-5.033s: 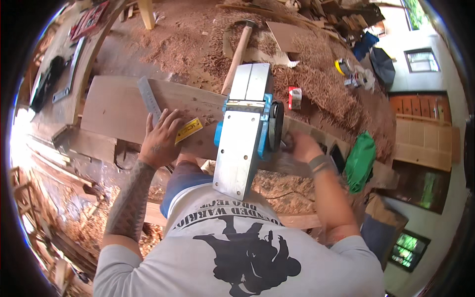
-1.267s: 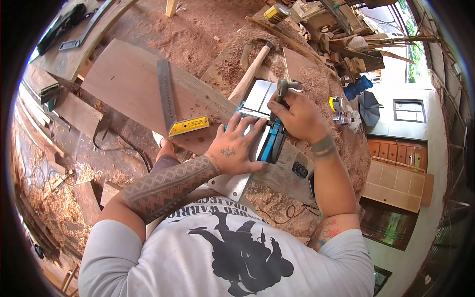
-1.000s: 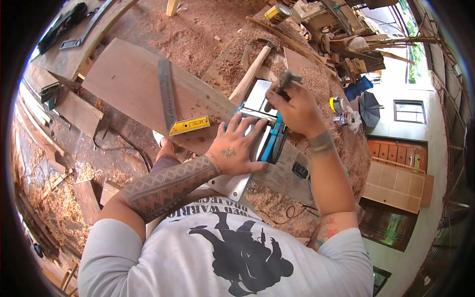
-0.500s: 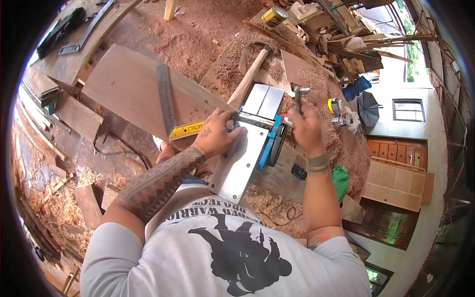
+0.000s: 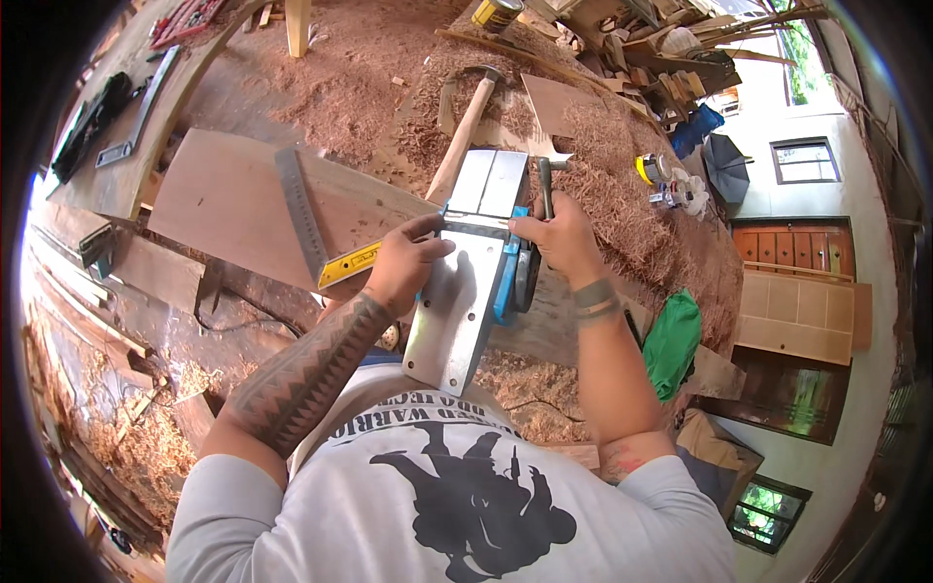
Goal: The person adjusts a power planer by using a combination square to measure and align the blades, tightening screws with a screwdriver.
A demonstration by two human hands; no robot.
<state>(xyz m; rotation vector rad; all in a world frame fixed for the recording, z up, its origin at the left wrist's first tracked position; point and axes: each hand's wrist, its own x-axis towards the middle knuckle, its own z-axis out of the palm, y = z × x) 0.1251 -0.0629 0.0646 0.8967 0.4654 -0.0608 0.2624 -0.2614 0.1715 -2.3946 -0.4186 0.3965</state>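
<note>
An electric hand planer (image 5: pixel 455 311) with a blue body lies upside down in front of me, its silver sole plates facing up. My left hand (image 5: pixel 403 264) grips its left side, thumb and fingers at the edge by the blade gap. Between the fingers of my right hand (image 5: pixel 566 233) is a small dark wrench (image 5: pixel 546 185), its head pointing away from me. The right thumb or a fingertip touches the planer's right edge at the blade gap. The underside of the planer is hidden.
Beyond the planer lies a hammer (image 5: pixel 471 121) among wood shavings. A carpenter's square (image 5: pixel 303 214) with a yellow stock rests on a board (image 5: pixel 224 185) to the left. Right of my forearm is a green bag (image 5: pixel 673 345). Scrap wood (image 5: pixel 661 68) is piled far right.
The planer and both hands have shifted slightly left in view. My right hand has come in against the planer's right edge, still with the wrench. My view has turned a little.
</note>
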